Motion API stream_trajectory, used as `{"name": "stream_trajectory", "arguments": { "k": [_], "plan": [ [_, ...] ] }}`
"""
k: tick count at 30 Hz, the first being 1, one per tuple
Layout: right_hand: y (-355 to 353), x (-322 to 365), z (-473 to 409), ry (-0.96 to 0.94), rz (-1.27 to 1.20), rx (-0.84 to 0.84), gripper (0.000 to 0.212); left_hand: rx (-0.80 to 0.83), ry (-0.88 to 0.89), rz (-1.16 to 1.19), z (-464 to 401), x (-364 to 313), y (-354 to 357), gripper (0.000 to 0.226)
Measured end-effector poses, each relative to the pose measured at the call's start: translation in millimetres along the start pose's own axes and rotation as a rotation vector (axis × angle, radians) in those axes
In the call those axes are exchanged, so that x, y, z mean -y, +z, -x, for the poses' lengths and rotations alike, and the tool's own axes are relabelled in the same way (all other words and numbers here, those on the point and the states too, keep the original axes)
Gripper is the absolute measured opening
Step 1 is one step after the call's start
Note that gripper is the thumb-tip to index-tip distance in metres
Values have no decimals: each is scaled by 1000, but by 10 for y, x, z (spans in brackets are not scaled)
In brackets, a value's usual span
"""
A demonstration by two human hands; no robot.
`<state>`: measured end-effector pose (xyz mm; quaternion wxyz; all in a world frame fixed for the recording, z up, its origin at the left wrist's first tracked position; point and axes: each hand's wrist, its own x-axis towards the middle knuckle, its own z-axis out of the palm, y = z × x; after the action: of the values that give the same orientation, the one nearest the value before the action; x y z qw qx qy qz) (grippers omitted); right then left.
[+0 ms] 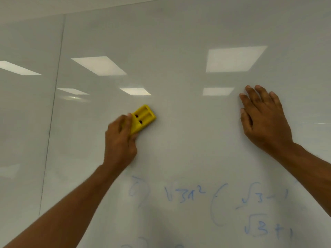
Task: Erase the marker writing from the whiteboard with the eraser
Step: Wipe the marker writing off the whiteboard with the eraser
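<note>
Head view: your left hand (pixel 120 140) grips the yellow eraser (pixel 143 118) against the whiteboard (pixel 179 42); your right hand (pixel 265 119) rests flat, fingers spread, above blue marker writing (pixel 215 203).

a single head-worn view faces the whiteboard (pixel 179 42) squarely from close range, tilted slightly upward.

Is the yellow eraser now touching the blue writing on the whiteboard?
No, the yellow eraser, held in the left hand, sits on bare whiteboard well above the blue writing.
</note>
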<state>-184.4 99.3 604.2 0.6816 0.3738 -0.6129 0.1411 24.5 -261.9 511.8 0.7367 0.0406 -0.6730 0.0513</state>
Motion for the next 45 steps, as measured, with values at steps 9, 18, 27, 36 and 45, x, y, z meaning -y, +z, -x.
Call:
{"name": "stream_trajectory", "arguments": {
  "k": [9, 18, 27, 36, 45],
  "plan": [
    [2, 18, 2, 9, -2, -4, 49, 52, 171, 40, 665, -271, -70, 62],
    [-15, 16, -8, 12, 17, 12, 49, -16, -85, 0, 81, -155, 61, 64],
    [-52, 51, -3, 30, 2, 35, 49, 125, 374, 141, 467, -815, 90, 54],
    [-159, 548, -64, 78, -162, 112, 61, 154, 282, 113, 43, -884, 179, 62],
    [-54, 1273, 106, -413, -224, 224, 46, 296, 331, 250, 16, -950, 173, 62]
  ]
}}
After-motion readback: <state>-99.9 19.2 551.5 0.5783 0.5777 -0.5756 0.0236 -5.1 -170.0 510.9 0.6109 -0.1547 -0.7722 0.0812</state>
